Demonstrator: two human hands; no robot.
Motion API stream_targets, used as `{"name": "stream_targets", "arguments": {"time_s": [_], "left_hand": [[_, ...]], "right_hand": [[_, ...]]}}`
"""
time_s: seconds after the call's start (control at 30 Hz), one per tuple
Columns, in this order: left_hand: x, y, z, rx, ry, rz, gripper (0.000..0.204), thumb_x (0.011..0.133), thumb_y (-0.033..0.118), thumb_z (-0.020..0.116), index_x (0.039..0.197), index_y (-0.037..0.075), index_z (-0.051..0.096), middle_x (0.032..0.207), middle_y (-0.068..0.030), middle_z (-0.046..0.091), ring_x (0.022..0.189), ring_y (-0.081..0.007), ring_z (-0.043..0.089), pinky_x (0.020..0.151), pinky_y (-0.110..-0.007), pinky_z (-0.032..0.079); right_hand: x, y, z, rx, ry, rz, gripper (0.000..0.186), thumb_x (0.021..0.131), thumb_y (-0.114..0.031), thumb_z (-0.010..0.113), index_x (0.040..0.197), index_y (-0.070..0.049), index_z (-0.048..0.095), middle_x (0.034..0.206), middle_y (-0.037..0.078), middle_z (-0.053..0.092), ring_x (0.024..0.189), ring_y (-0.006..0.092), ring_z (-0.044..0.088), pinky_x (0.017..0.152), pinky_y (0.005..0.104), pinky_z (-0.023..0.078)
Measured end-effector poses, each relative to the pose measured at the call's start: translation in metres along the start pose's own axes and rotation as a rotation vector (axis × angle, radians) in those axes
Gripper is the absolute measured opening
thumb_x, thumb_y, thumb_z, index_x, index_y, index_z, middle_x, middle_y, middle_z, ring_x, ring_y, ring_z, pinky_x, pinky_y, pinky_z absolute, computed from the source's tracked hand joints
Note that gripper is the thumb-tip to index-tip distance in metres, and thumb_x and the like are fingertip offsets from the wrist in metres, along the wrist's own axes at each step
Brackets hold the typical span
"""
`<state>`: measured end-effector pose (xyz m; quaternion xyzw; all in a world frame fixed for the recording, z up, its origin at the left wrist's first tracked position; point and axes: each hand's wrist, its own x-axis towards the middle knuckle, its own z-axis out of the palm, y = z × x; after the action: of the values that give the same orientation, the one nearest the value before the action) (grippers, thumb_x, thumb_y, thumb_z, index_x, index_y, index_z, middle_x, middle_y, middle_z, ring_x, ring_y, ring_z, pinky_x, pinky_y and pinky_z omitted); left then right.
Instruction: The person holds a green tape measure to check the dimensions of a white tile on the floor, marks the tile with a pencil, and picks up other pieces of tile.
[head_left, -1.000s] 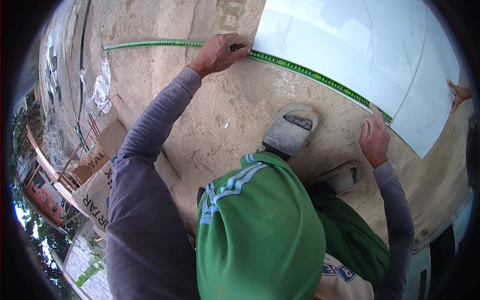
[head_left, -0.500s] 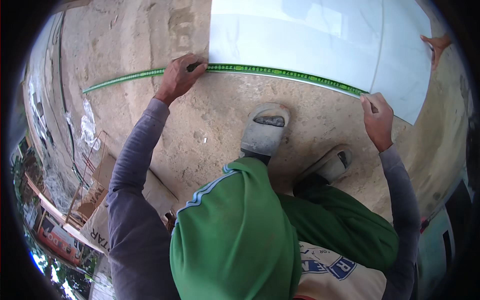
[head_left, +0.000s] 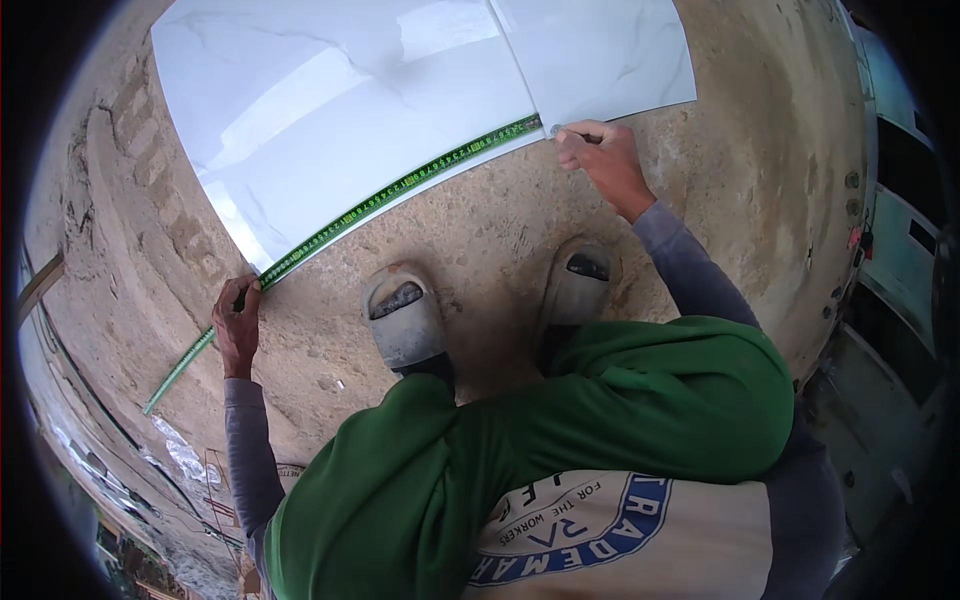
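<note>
A green tape measure blade (head_left: 385,193) lies along the near edge of a glossy white marbled tile (head_left: 330,110). At the tile's near left corner, my left hand (head_left: 238,318) is closed on the blade, whose loose end runs past it onto the ground. My right hand (head_left: 603,160) has its fingers pinched at the near edge, just right of the blade's other end. A small greyish bit shows at those fingertips, too small to name. There, a straight seam separates the tile from a second white piece (head_left: 620,60).
Both my feet, in grey slides (head_left: 405,315), rest on rough concrete ground (head_left: 480,260) close to the tile. Dark and pale panels (head_left: 905,190) stand at the right rim. Clear plastic scraps (head_left: 180,450) and a dark cable lie at lower left.
The view has swung right, so the tile sits further left. My right hand has come off the blade's end to just beside it. Another person's hand at the tile's far right has left view.
</note>
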<state>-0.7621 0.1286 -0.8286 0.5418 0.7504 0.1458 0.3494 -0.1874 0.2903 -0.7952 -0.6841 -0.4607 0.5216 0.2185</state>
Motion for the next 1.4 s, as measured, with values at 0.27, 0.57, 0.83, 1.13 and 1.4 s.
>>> {"name": "stream_targets", "arguments": {"time_s": [0.27,0.57,0.83,1.13,1.4], "left_hand": [[0.001,-0.006,0.000,-0.003,0.003,0.032,0.016,0.100,0.013,0.070,0.109,0.000,0.074,0.097,-0.0085,0.071,0.088,-0.0182,0.065,0.081,-0.033,0.052],[0.007,-0.007,0.000,-0.042,-0.020,0.029,0.015,0.100,0.011,0.070,0.109,-0.001,0.074,0.097,-0.0092,0.072,0.087,-0.0182,0.066,0.080,-0.033,0.052],[0.007,-0.009,0.000,-0.025,0.006,0.062,0.013,0.098,0.010,0.071,0.105,-0.001,0.074,0.094,-0.0103,0.071,0.083,-0.0198,0.066,0.076,-0.035,0.052],[0.006,0.003,-0.003,-0.010,-0.012,0.083,0.011,0.098,0.011,0.071,0.103,0.001,0.073,0.088,-0.0105,0.067,0.075,-0.0204,0.061,0.070,-0.036,0.049],[0.010,-0.004,-0.006,-0.010,-0.065,0.037,0.014,0.099,0.012,0.070,0.107,0.001,0.074,0.090,-0.0096,0.068,0.080,-0.0196,0.064,0.074,-0.035,0.050]], "right_hand": [[0.006,-0.003,-0.002,0.047,0.060,0.049,0.034,0.097,-0.022,0.077,0.110,0.008,0.076,0.088,0.008,0.073,0.077,0.0129,0.068,0.071,0.0291,0.059],[0.022,-0.005,-0.005,-0.178,0.062,-0.122,0.031,0.097,-0.024,0.075,0.103,0.006,0.077,0.078,0.004,0.072,0.071,0.0098,0.064,0.063,0.0293,0.052],[0.048,-0.024,-0.019,-0.633,0.239,-0.450,0.019,0.097,-0.018,0.069,0.099,0.000,0.076,0.094,0.012,0.074,0.081,0.0278,0.071,0.077,0.0403,0.056],[0.093,-0.047,0.013,-1.135,-0.163,-1.043,0.011,0.093,-0.004,0.062,0.103,-0.006,0.064,0.111,0.005,0.066,0.112,0.0244,0.062,0.097,0.0421,0.053],[0.101,-0.037,0.004,-1.245,-0.177,-1.144,0.019,0.088,0.002,0.061,0.105,-0.007,0.062,0.114,0.001,0.063,0.110,0.0220,0.060,0.100,0.0395,0.052]]}}
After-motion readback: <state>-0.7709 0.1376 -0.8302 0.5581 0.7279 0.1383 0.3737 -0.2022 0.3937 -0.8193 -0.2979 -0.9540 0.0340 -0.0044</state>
